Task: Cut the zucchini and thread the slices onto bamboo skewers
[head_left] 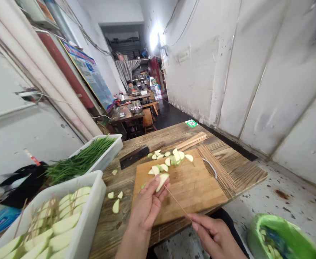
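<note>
My left hand [150, 197] grips a pale green-skinned vegetable slice [162, 181] between thumb and fingers, above the near left part of the wooden cutting board [198, 190]. In my right hand [212, 230], a thin wooden skewer [177, 202] is pinched near its lower end. The skewer's far tip meets the edge of the slice; how deep it sits I cannot tell. Several more cut slices [175, 156] lie along the board's far side. Behind them rests a cleaver [134, 157] with a dark blade.
Loose skewers [217, 167] lie right of the board. At left stand a white tub [100, 187] of skewered slices and another tub [117, 145] of long green vegetables. Scraps [116, 206] dot the wooden table [244, 172]. A green-lined bin [287, 230] stands on the floor at right.
</note>
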Available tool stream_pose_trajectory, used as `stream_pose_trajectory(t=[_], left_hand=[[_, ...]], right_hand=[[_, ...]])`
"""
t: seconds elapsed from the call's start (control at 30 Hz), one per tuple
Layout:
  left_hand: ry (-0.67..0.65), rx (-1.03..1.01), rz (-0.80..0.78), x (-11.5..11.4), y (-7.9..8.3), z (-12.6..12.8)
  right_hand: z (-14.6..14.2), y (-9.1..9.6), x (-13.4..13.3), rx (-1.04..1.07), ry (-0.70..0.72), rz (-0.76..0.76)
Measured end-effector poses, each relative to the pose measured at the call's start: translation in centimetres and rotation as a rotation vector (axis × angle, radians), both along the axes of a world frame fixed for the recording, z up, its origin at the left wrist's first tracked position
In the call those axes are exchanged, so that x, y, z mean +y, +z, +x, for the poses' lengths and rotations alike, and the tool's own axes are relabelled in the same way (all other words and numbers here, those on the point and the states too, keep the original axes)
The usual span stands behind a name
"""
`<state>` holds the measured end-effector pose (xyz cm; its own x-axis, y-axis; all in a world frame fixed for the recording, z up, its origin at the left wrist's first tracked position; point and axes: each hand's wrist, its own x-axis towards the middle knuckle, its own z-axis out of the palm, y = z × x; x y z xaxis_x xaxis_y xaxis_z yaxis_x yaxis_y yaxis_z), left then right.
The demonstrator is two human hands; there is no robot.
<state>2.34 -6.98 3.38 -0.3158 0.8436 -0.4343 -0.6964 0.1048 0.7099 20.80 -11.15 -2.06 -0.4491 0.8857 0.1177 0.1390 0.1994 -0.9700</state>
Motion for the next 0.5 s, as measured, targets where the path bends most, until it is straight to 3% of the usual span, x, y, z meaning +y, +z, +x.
stream_pose_trajectory(t=[0.33,0.5], left_hand=[[-0.115,0.082,0.005,0.6,0.1,0.1],[-0.079,-0.06,-0.036,1.4,0.0,0.7]], right_hand=[[-1.1,0.0,0.5,0.109,0.007,-0.091],[-2.3,-0.5,0.8,0.161,-0.052,-0.105]])
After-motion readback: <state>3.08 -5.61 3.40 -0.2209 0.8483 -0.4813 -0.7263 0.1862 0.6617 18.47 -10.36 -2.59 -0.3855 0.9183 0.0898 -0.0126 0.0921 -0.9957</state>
